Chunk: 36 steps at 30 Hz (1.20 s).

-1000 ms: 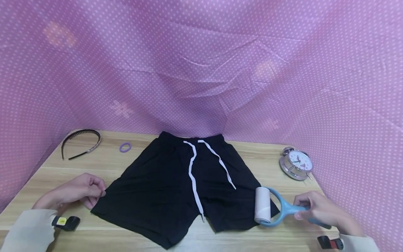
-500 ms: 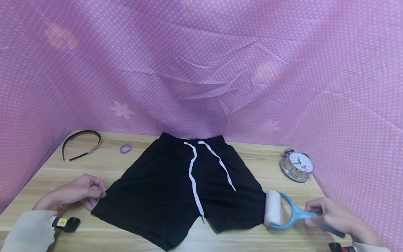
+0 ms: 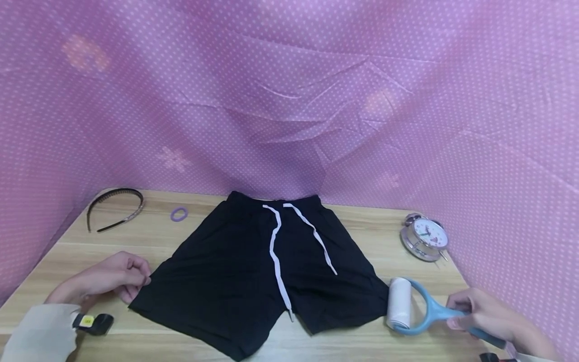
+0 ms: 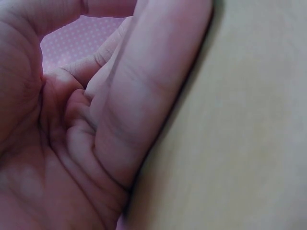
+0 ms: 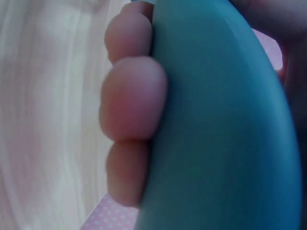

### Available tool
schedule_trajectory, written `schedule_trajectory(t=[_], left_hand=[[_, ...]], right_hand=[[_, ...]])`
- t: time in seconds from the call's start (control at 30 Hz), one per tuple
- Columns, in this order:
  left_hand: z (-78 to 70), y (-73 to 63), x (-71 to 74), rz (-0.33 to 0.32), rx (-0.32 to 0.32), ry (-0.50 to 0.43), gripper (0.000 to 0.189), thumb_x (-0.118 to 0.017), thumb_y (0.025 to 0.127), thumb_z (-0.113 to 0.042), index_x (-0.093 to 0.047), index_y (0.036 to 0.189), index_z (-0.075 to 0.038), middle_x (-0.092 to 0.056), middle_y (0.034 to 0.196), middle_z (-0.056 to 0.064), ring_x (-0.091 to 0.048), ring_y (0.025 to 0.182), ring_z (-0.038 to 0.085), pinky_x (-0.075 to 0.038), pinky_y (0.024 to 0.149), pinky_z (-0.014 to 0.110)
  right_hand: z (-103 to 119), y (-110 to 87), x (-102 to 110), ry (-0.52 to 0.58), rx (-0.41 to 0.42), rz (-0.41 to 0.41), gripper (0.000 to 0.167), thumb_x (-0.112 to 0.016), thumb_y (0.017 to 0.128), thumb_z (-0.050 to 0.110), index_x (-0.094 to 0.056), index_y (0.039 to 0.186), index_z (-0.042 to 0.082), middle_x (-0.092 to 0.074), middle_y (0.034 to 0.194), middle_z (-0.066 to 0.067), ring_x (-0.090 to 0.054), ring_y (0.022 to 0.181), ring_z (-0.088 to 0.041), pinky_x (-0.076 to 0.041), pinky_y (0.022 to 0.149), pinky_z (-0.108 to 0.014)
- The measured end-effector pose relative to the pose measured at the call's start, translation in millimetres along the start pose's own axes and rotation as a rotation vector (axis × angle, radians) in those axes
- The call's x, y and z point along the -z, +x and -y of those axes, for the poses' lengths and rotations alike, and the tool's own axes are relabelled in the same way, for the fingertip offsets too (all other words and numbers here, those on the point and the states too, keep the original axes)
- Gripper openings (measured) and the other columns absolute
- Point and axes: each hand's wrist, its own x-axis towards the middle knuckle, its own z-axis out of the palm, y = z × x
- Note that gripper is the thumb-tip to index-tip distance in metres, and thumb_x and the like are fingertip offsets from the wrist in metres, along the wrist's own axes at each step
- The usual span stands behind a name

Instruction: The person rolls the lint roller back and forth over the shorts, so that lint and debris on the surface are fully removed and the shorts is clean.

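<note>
Black shorts [image 3: 217,281] with white drawstrings [image 3: 277,261] lie spread flat on the wooden table. At the outer edge of their left leg, the thumb and fingers of my left hand [image 3: 115,274] pinch the cloth; the left wrist view shows the curled palm but no cloth. My right hand [image 3: 484,314] grips the blue handle of a lint roller [image 3: 400,304], its fingers wrapped round it in the right wrist view. The roller's white cylinder stands at the right leg's outer corner; whether it touches the cloth is hard to tell.
A black headband [image 3: 115,208] and a purple ring-shaped band [image 3: 179,214] lie at the back left of the table [image 3: 190,347]. A silver alarm clock [image 3: 425,237] stands at the right edge. Pink dotted cloth [image 3: 280,100] hangs behind and along both sides.
My right hand has drawn the lint roller to the right, from on top of the right leg out to its outer corner. The left hand has stayed in place.
</note>
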Motion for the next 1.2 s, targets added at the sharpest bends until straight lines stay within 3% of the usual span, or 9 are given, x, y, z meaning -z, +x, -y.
schedule_trajectory(t=[0.77, 0.9, 1.0, 1.07, 1.2], left_hand=[[-1.2, -0.1, -0.6, -0.022, 0.041, 0.002, 0.017, -0.054, 0.09, -0.004, -0.063, 0.099, 0.007, -0.064, 0.074, -0.001, -0.065, 0.065, 0.011, -0.062, 0.058, 0.035], [-3.0, -0.3, -1.5, -0.015, 0.05, -0.015, 0.018, -0.057, 0.095, -0.01, -0.066, 0.099, 0.006, -0.065, 0.073, -0.002, -0.065, 0.064, 0.01, -0.062, 0.058, 0.034], [-4.3, 0.4, -3.1, -0.016, 0.063, -0.015, 0.022, -0.06, 0.098, -0.018, -0.067, 0.096, 0.003, -0.065, 0.072, -0.002, -0.065, 0.062, 0.01, -0.062, 0.059, 0.035], [-4.9, 2.3, -4.4, -0.038, 0.075, 0.002, 0.027, -0.062, 0.099, -0.024, -0.068, 0.094, 0.002, -0.065, 0.073, -0.002, -0.065, 0.061, 0.01, -0.062, 0.059, 0.035], [-7.1, 7.1, -6.9, -0.123, 0.101, 0.057, 0.032, -0.064, 0.098, -0.029, -0.071, 0.103, 0.002, -0.065, 0.076, 0.0, -0.066, 0.063, 0.011, -0.062, 0.06, 0.035]], right_hand=[[-11, -26.3, 2, -0.031, -0.031, -0.019, 0.009, -0.065, 0.093, 0.016, -0.072, 0.087, 0.013, -0.065, 0.064, 0.008, -0.054, 0.053, 0.0, -0.041, 0.047, -0.025], [-12, -29.6, -3, -0.075, -0.014, -0.067, 0.007, -0.067, 0.092, 0.017, -0.072, 0.087, 0.017, -0.063, 0.063, 0.011, -0.052, 0.053, 0.001, -0.04, 0.047, -0.024], [-16, -32.6, -8, -0.128, 0.033, -0.147, 0.005, -0.07, 0.09, 0.014, -0.072, 0.088, 0.017, -0.059, 0.062, 0.013, -0.05, 0.052, 0.002, -0.039, 0.045, -0.023], [-18, -33.9, -9, -0.113, 0.012, -0.171, 0.006, -0.068, 0.092, 0.013, -0.073, 0.095, 0.012, -0.06, 0.063, 0.012, -0.052, 0.053, 0.001, -0.042, 0.045, -0.023], [-17, -33.7, -7, -0.059, -0.078, -0.229, 0.024, -0.065, 0.097, 0.016, -0.069, 0.112, -0.002, -0.066, 0.069, 0.006, -0.06, 0.058, -0.007, -0.047, 0.052, -0.024]])
